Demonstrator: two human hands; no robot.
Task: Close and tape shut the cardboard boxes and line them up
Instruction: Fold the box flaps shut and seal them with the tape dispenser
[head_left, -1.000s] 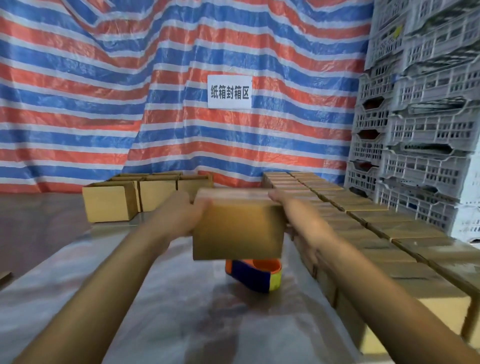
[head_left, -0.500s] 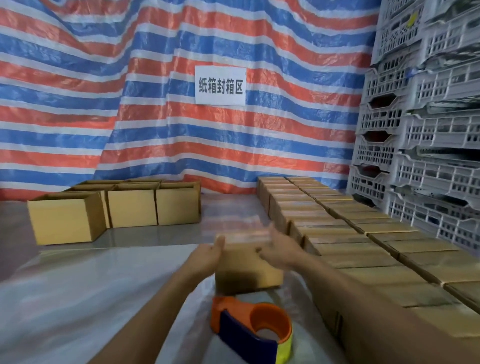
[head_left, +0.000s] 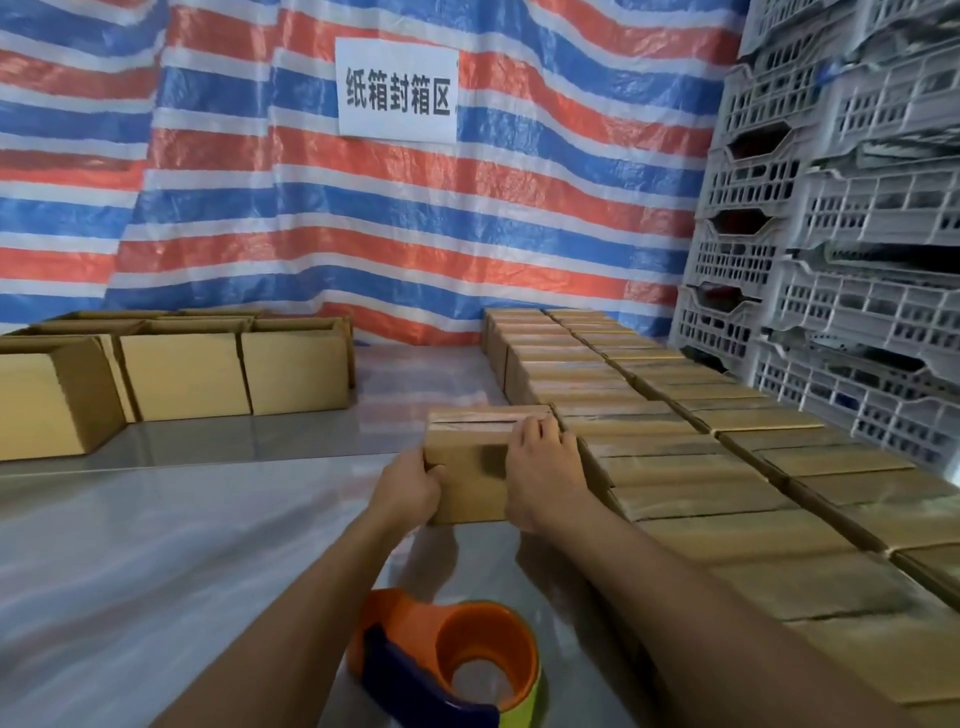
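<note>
A small taped cardboard box (head_left: 470, 457) stands on the shiny table (head_left: 156, 545), right against the left side of the rows of taped boxes (head_left: 701, 467). My left hand (head_left: 408, 486) grips its near left corner. My right hand (head_left: 540, 473) lies over its near right side, fingers curled onto the top edge. An orange and blue tape dispenser (head_left: 447, 660) lies on the table close to me, between my forearms.
Several open cardboard boxes (head_left: 182, 374) stand in a group at the far left. White plastic crates (head_left: 831, 260) are stacked along the right wall. A striped tarp with a white sign (head_left: 397, 91) hangs behind the table.
Both hands carried the taped box from mid-air forward and down onto the table, beside the rows of taped boxes. The tape dispenser stayed where it was.
</note>
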